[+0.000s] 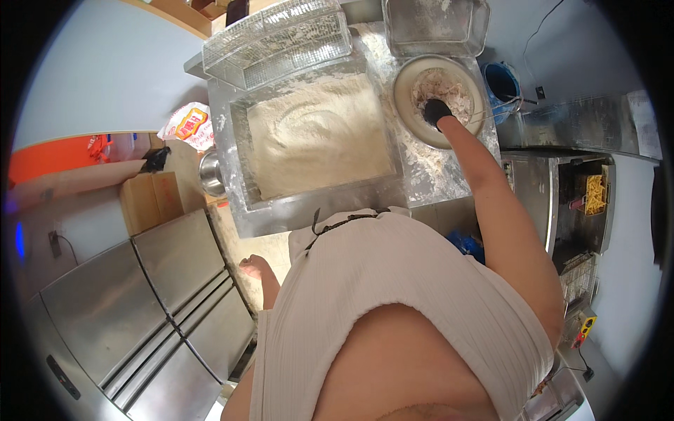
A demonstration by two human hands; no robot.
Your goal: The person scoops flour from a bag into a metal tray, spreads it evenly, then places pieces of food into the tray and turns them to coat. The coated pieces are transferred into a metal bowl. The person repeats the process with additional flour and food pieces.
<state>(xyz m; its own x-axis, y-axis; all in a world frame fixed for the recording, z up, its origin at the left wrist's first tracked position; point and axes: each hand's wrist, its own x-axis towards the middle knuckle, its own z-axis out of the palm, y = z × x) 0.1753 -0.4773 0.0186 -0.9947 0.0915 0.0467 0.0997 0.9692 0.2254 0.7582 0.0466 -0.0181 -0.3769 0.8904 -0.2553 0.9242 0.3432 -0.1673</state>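
Note:
My right hand (pixel 438 112), in a black glove, reaches into a round metal bowl (pixel 403 108) at the right of the worktable. It touches a wet, pale pinkish food mixture (pixel 445 87) that looks like coated raw meat. The glove's fingers point down and away from view, so their grip is hidden. Beside the bowl, a deep rectangular metal tray (pixel 337 190) holds pale flour (pixel 321 137) with swirled ridges. Away from the table, my left hand (pixel 254 267) hangs bare at my left side, fingers loosely curled; nothing shows in it.
A wire-mesh basket (pixel 279 44) and a metal container (pixel 434 26) stand behind. Flour dusts the steel tabletop (pixel 429 181). A blue bucket (pixel 500 81) is at right, near a fryer with fries (pixel 595 194). Left are a printed sack (pixel 189 125), a steel bowl (pixel 210 173) and steel cabinet doors (pixel 105 310).

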